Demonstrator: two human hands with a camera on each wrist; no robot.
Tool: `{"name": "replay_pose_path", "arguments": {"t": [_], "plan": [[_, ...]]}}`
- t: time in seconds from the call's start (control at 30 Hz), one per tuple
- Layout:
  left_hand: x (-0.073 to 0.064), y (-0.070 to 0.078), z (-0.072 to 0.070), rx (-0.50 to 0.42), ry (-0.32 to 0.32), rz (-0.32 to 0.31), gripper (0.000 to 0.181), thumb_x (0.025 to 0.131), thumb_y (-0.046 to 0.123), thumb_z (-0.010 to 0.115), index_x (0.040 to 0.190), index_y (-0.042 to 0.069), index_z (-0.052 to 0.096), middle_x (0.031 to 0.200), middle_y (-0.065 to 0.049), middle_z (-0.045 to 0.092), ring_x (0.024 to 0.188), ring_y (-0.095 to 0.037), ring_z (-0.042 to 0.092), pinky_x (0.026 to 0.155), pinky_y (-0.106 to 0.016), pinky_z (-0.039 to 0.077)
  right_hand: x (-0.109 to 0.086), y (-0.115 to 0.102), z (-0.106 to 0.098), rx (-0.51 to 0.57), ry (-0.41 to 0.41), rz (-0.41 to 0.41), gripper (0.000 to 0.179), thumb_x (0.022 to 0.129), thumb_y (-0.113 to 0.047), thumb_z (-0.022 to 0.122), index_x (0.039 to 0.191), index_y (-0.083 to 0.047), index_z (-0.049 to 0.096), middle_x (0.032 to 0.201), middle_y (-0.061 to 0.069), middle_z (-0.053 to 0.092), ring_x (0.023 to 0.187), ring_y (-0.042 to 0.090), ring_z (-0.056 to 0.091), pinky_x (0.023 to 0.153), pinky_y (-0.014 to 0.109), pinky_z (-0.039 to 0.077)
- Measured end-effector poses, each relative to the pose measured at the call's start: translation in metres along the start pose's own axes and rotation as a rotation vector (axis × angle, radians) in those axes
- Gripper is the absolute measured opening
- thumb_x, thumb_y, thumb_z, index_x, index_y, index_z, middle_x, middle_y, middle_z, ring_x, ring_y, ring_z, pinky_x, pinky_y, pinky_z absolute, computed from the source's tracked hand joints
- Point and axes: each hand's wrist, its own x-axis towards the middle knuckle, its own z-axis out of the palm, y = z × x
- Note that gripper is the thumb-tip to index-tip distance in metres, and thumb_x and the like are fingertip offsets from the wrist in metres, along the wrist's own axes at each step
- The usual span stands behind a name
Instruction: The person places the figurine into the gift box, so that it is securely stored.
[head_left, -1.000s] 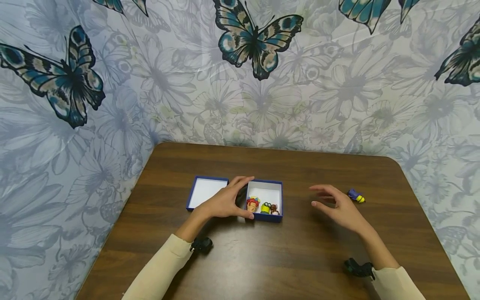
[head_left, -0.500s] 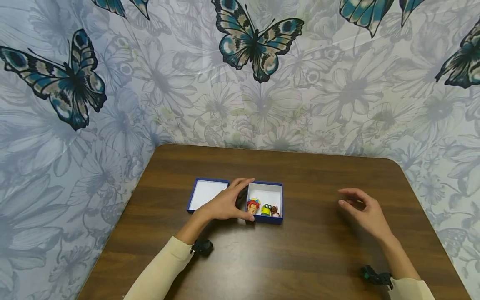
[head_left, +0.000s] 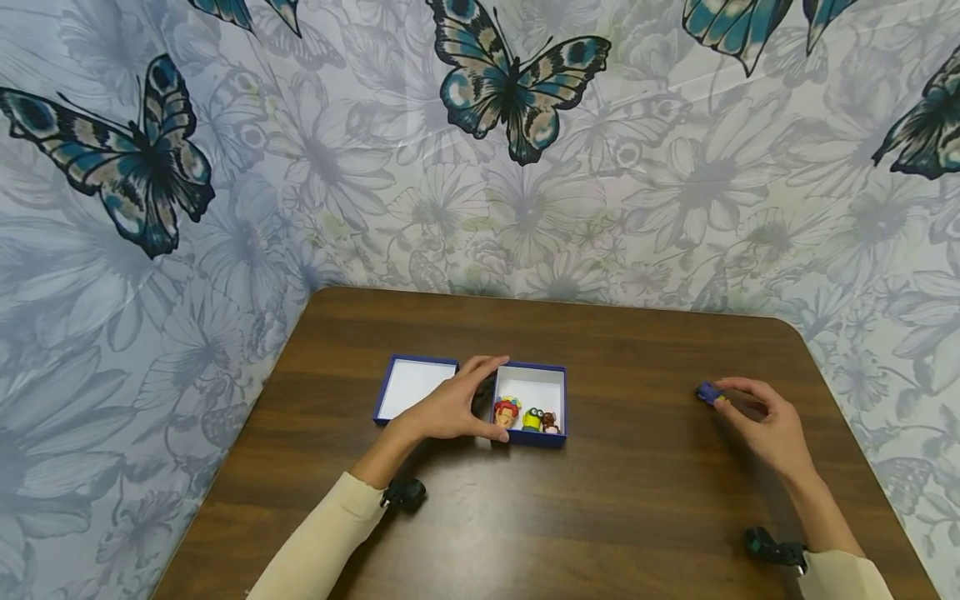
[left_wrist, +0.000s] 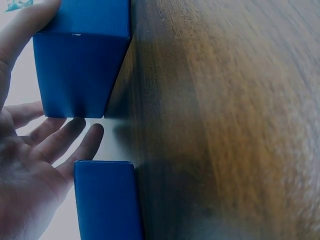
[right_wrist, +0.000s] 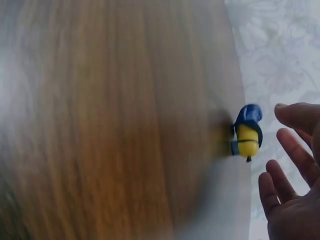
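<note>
From the head cam we've got the toy (head_left: pixel 707 392) lying on its side on the table (head_left: pixel 600 500), just beyond the R hand's (head_left: pixel 768 429) thumb & index tips. Its long axis slants a bit: blue end points L, away from the fingers, yellow end twd them. In the R wrist view it runs near vert., blue up top by the thumb tip, yellow below.

Looks: tiny fig., blue one end, plain yellow the other w/ a thin dark band & small dark tip. R fingers are spread, loosely bent; contact w/ toy we can't tell.

L hand (head_left: pixel 450 408) grips the blue box (head_left: pixel 536 437) btwn thumb & fingers; inside, right of the thumb tip, a red-haired doll (head_left: pixel 506 412), green toy (head_left: pixel 532 419), brown toy (head_left: pixel 550 422).
</note>
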Motion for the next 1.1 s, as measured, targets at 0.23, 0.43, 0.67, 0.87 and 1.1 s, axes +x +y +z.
{"name": "replay_pose_path", "arguments": {"t": [0.23,0.43,0.67,0.87,1.1], "plan": [[0.000,0.001,0.000,0.001,0.002,-0.002,0.122,0.076,0.059,0.095,0.171,0.045,0.020,0.172,0.002,0.031,0.151,-0.035,0.050,0.121,-0.063,0.044,0.003,0.010,-0.006,-0.015,-0.082,0.029,0.039,0.097,-0.013,0.082,0.134,-0.007,0.072,0.125,-0.019,0.072,0.113,-0.019,0.059,0.091,0.003,0.048],[0.001,0.001,0.000,0.001,-0.001,-0.004,0.122,0.076,0.059,0.095,0.171,0.044,0.020,0.172,0.001,0.030,0.151,-0.035,0.049,0.121,-0.063,0.044,0.006,0.012,-0.006,-0.062,-0.169,0.019,0.045,0.096,-0.016,0.083,0.137,-0.003,0.069,0.126,-0.008,0.074,0.107,-0.023,0.057,0.088,0.001,0.047],[0.000,0.002,0.000,-0.004,-0.005,-0.007,0.122,0.076,0.059,0.094,0.172,0.043,0.020,0.173,0.001,0.029,0.152,-0.036,0.049,0.120,-0.064,0.044,0.013,0.010,-0.003,-0.214,-0.205,0.019,0.048,0.091,-0.022,0.089,0.133,-0.005,0.071,0.130,0.026,0.074,0.100,-0.027,0.049,0.082,0.000,0.043],[0.000,0.001,0.000,-0.001,0.000,0.000,0.122,0.076,0.059,0.095,0.172,0.040,0.021,0.172,0.000,0.030,0.151,-0.036,0.049,0.120,-0.064,0.044,0.017,0.004,-0.002,-0.241,-0.188,0.008,0.036,0.093,-0.016,0.086,0.126,-0.005,0.075,0.118,0.024,0.078,0.093,-0.021,0.055,0.078,0.002,0.047],[0.000,0.001,0.000,0.004,0.001,-0.004,0.122,0.076,0.059,0.095,0.171,0.045,0.020,0.172,0.001,0.031,0.151,-0.035,0.049,0.121,-0.063,0.043,0.014,-0.001,-0.001,-0.203,-0.133,0.009,0.029,0.095,-0.007,0.079,0.122,-0.001,0.073,0.118,0.029,0.075,0.095,-0.026,0.049,0.077,0.000,0.046]]}}
